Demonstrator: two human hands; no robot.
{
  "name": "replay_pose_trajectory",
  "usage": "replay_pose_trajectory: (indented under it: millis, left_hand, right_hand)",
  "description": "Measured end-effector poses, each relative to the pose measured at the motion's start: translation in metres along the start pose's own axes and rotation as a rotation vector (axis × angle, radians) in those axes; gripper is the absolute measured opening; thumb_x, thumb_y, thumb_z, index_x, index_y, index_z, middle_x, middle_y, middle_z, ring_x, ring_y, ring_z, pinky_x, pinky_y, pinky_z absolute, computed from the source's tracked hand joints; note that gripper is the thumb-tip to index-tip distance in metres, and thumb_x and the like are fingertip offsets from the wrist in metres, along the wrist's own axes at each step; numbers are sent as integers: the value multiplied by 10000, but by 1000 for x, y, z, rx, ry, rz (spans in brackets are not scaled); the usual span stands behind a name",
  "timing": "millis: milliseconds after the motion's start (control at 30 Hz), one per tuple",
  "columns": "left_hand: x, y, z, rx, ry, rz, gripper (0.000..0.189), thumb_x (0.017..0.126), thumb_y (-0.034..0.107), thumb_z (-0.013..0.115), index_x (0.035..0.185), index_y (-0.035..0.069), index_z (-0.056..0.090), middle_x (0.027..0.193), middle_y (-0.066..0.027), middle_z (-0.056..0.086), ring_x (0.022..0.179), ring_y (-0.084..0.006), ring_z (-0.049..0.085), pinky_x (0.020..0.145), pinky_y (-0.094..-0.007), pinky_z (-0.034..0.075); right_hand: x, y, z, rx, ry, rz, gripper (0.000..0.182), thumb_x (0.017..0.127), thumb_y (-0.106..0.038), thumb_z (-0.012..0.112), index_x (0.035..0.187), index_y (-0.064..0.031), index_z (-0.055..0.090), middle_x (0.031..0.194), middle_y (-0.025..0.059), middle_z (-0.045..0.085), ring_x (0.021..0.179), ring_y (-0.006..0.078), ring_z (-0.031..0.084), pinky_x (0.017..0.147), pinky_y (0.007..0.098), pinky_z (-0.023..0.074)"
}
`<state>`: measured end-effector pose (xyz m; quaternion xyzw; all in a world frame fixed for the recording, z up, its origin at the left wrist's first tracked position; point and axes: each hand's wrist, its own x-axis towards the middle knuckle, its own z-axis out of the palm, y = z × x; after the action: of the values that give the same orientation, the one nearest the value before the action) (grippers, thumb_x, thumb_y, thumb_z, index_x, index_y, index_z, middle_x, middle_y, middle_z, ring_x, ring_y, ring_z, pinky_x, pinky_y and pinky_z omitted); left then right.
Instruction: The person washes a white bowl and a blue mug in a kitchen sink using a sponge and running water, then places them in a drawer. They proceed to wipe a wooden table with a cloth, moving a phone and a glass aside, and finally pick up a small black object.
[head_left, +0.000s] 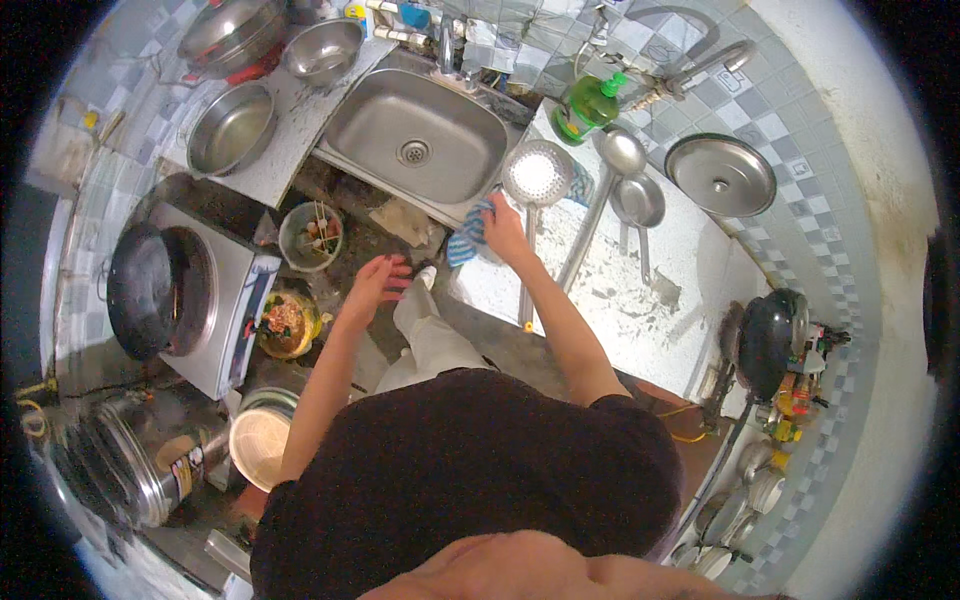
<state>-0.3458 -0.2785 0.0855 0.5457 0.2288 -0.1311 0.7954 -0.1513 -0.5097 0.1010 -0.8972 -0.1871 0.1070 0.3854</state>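
Observation:
My right hand (504, 225) grips a blue and white striped cloth (471, 234) at the left edge of the speckled white counter. Just above it lies a metal skimmer (537, 174) with a perforated bowl, its handle passing beside my wrist. My left hand (379, 283) hangs over the floor below the sink, fingers apart, with nothing in it. A stainless steel sink (420, 135) with a drain lies ahead of both hands. Farther right on the counter are a metal ladle (624, 152) and a small long-handled metal pan (638, 201).
A green soap bottle (585, 109) stands behind the skimmer. A round metal lid (720, 175) leans at the wall. Metal bowls (232, 129) sit left of the sink. Below them are a wok (146, 289) by a stove, a bin with skewers (311, 236) and a food-waste container (287, 324).

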Motion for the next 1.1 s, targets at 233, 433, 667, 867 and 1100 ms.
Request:
replay_pose_trajectory:
  millis: [233,433,667,867,1100]
  left_hand:
    - [144,116,14,-695,-117,-57,751,927,615,387,1398,30,372,1414,-183,425,1281,-356,422,1078,-494,333]
    - [226,174,-3,-994,-221,-139,839,930,661,182,1445,8,292,1487,-166,336,1368,-335,330,1123,-536,226]
    - [298,175,-2,-1067,-429,-142,896,887,724,140,1451,47,300,1510,-122,314,1396,-310,280,1115,-588,166]
    - [348,156,-6,-1025,-658,-298,905,858,761,190,1432,79,342,1477,-146,357,1363,-365,318,1084,-627,215]
    - [361,143,-23,-947,-608,-399,739,879,665,415,1317,73,474,1344,-121,508,1217,-326,488,1014,-598,346]
  right_hand:
    - [57,-129,37,187,-134,-464,249,914,-193,524,1116,-48,510,967,194,603,888,398,600,784,454,473]
    - [226,-25,59,711,335,41,341,988,-334,475,1063,-12,560,918,106,643,833,241,624,766,354,496]
    - [353,21,32,1366,10,475,583,980,-500,410,1168,40,521,1001,123,636,835,279,625,781,398,522]
    - [272,21,75,357,-14,220,310,932,-262,585,1181,-78,583,941,69,677,780,207,629,708,336,502]
    - [264,-6,66,345,199,312,311,857,-202,632,1133,-60,606,992,203,638,976,319,619,732,386,521]
